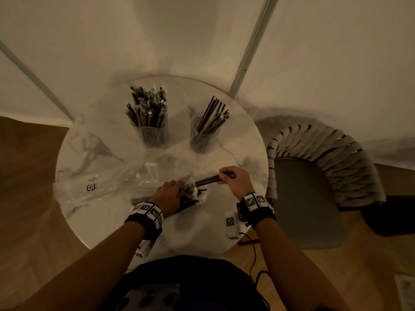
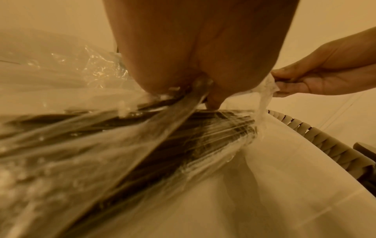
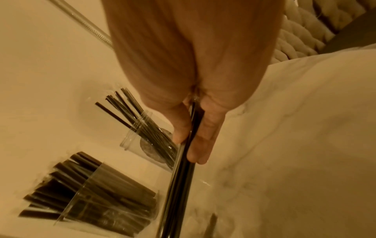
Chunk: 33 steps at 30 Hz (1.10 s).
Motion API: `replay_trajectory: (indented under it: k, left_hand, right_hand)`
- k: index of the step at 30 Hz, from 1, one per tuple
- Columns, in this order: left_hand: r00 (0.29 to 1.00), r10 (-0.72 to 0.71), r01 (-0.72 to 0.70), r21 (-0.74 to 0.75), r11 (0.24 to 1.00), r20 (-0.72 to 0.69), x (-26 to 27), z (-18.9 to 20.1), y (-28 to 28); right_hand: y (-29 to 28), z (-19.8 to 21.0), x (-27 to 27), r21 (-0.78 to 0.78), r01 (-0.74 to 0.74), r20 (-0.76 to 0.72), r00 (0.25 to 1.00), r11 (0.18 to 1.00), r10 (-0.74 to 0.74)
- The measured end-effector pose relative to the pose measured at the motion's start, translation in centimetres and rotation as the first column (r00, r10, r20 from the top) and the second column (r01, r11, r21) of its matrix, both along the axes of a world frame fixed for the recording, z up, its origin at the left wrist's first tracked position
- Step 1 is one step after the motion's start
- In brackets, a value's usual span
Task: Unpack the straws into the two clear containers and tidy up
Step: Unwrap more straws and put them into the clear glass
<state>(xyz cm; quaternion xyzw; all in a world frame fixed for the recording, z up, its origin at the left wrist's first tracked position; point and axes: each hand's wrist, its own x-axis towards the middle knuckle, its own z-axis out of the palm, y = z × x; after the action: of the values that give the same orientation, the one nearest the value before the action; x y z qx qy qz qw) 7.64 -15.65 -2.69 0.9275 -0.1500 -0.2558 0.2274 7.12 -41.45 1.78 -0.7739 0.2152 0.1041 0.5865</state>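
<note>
Two clear containers stand at the back of the round marble table [image 1: 94, 223]. The left container [image 1: 151, 135] is packed with thick black wrapped straws, and the right container [image 1: 203, 136] holds several thin black straws. My left hand [image 1: 171, 190] grips the gathered neck of a clear plastic straw pack [image 1: 193, 194] lying on the table; the pack [image 2: 183, 145] still holds dark straws. My right hand [image 1: 231, 178] pinches a small bunch of thin black straws [image 1: 207, 181] that sticks out of the pack's open end. The bunch [image 3: 179, 177] runs between thumb and fingers.
A large crumpled clear bag [image 1: 101, 185] lies on the table's left side. A chair [image 1: 318, 176] with a woven back stands close on the right. A white tagged device [image 1: 231, 224] sits at the table's near edge, its cable hanging down.
</note>
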Motion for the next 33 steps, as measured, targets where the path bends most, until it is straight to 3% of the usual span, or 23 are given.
replay_trajectory:
  k: [13, 17, 22, 24, 27, 31, 33]
  left_hand:
    - [1.000, 0.005, -0.005, 0.059, 0.998, 0.004, 0.0, 1.0, 0.1]
    - [0.996, 0.061, -0.066, -0.097, 0.993, -0.059, 0.0, 1.4, -0.3]
    - [0.982, 0.149, -0.179, -0.331, 0.926, -0.115, 1.0, 2.4, -0.4]
    - [0.928, 0.309, -0.372, -0.488, 0.790, -0.207, 1.4, 2.8, -0.8]
    - [0.713, 0.492, -0.698, -0.571, 0.432, -0.500, 2.9, 3.9, -1.9]
    - [0.496, 0.411, -0.850, -0.523, 0.053, -0.765, 4.1, 5.7, -2.8]
    - [0.412, 0.347, -0.887, -0.458, -0.059, -0.842, 4.4, 5.9, -2.8]
  right_hand:
    - [-9.1, 5.3, 0.2, -0.135, 0.101, 0.045, 0.994, 0.986, -0.096]
    - [-10.4, 7.3, 0.2, -0.069, 0.160, 0.085, 0.984, 0.985, -0.154]
    - [-10.2, 9.5, 0.9, -0.087, 0.156, 0.167, 0.976, 0.984, -0.140]
    - [-9.4, 10.3, 1.2, -0.067, 0.150, 0.207, 0.969, 0.986, -0.133]
    - [-7.7, 11.1, 1.5, -0.046, 0.111, 0.222, 0.970, 0.993, -0.098]
    - [-5.3, 10.6, 1.8, -0.084, 0.058, 0.225, 0.974, 0.995, -0.037]
    - [-4.1, 10.4, 1.8, -0.123, 0.048, 0.225, 0.974, 0.991, -0.019]
